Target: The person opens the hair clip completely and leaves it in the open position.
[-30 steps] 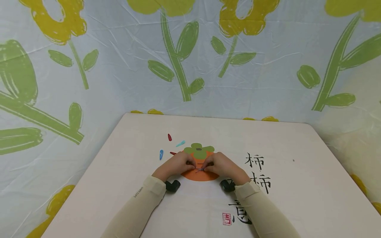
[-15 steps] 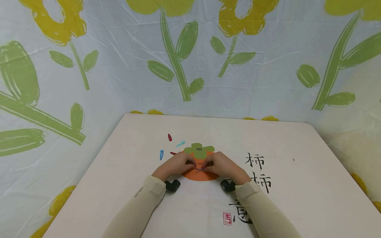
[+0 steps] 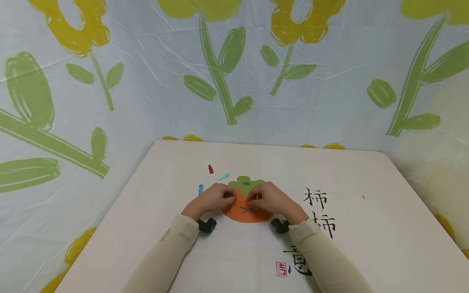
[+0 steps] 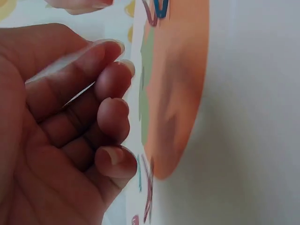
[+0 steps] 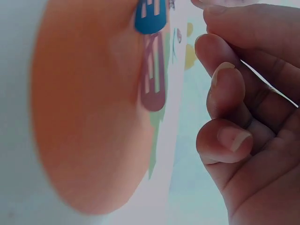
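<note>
"Where do your cameras face?"

"My head camera looks forward and down across the table (image 3: 168, 175); two wrist cameras (image 3: 207, 226) sit close to my fingers (image 4: 114, 121). Both wrist views share the orange print (image 5: 89, 117)."

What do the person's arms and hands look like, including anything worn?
The left sleeve and right sleeve are long and beige, with small dark lettering on the left one. A rounded black camera sits by each sleeve's end. The left hand and right hand are ungloved; no rings show.
</note>
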`<state>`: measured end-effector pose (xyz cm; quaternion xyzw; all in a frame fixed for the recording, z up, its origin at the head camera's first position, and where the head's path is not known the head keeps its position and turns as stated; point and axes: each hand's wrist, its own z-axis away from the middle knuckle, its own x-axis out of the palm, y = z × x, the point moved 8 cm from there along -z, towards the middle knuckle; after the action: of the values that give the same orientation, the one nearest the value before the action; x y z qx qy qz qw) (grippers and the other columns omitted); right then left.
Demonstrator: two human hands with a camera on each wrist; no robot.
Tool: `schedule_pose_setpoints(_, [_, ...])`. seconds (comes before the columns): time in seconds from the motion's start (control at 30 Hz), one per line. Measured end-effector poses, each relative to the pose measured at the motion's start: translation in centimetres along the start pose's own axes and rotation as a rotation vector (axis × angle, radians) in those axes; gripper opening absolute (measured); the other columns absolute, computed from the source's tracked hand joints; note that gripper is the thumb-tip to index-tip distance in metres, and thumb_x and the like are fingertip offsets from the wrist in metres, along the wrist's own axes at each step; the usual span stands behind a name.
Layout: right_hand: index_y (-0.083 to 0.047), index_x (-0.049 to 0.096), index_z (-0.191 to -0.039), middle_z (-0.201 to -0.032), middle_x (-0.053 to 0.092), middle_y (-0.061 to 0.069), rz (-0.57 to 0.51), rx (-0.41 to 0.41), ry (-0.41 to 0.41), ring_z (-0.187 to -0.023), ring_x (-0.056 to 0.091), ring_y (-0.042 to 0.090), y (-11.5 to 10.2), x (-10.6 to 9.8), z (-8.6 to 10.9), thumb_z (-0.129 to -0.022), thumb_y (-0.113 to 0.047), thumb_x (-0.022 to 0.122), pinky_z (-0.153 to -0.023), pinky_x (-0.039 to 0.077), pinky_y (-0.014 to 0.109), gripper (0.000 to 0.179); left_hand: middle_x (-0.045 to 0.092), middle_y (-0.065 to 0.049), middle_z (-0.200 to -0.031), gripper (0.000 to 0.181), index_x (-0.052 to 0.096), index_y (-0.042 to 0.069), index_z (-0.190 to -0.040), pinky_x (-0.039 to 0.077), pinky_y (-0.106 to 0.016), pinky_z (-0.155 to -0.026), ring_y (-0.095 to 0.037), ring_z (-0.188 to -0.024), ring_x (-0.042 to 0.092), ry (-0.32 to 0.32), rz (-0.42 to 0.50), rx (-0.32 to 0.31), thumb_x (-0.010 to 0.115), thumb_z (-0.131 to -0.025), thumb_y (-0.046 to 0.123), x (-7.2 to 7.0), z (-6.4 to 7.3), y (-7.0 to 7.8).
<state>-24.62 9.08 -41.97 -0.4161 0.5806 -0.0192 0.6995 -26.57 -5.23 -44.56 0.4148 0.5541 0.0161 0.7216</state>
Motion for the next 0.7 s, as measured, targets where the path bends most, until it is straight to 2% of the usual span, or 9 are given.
schedule_pose_setpoints(0.13, [-0.016, 0.076, -0.093, -0.091, 0.070, -0.007, -0.001, -0.015, -0.006, -0.077, 0.058, 0.010, -0.6, 0.1, -0.6, -0.087, -0.018, 0.072, -0.068, 0.049, 0.026, 0.008, 0.059, 0.007, -0.069, 0.022, 0.069, 0.015, -0.082, 0.044, -0.024, -0.061, -0.009, -0.065, 0.051, 0.013, 0.016, -0.038, 0.066, -0.091, 0.035, -0.8, 0.4, -0.6])
schedule_pose_setpoints(0.3, [-0.014, 0.076, -0.097, -0.097, 0.071, -0.003, 0.018, -0.033, 0.003, -0.083, 0.062, 0.013, -1.3, 0.1, -1.3, -0.090, -0.014, 0.068, -0.070, 0.050, 0.027, 0.010, 0.067, 0.004, -0.086, 0.016, 0.073, 0.013, -0.095, 0.049, -0.028, -0.074, -0.011, -0.079, 0.057, 0.060, -0.010, -0.056, 0.061, -0.095, 0.024, -2.0, 0.8, -1.2])
schedule_pose_setpoints(0.43, [-0.013, 0.075, -0.099, -0.099, 0.071, -0.004, 0.033, -0.030, 0.015, -0.086, 0.061, 0.011, -1.7, 0.0, -1.9, -0.090, -0.012, 0.067, -0.074, 0.050, 0.027, 0.013, 0.069, 0.003, -0.097, 0.016, 0.072, 0.013, -0.101, 0.050, -0.029, -0.081, -0.010, -0.086, 0.059, 0.074, -0.040, -0.081, 0.060, -0.095, 0.021, -2.6, 1.2, -1.7])
schedule_pose_setpoints(0.7, [-0.012, 0.074, -0.101, -0.090, 0.068, -0.006, 0.031, -0.040, 0.038, -0.073, 0.055, 0.010, -2.2, 0.2, -3.2, -0.089, -0.009, 0.063, -0.066, 0.048, 0.026, 0.016, 0.069, 0.003, -0.099, 0.016, 0.072, 0.011, -0.105, 0.051, -0.032, -0.084, -0.012, -0.088, 0.060, 0.091, -0.056, -0.092, 0.061, -0.095, 0.018, -3.7, 1.7, -2.3])
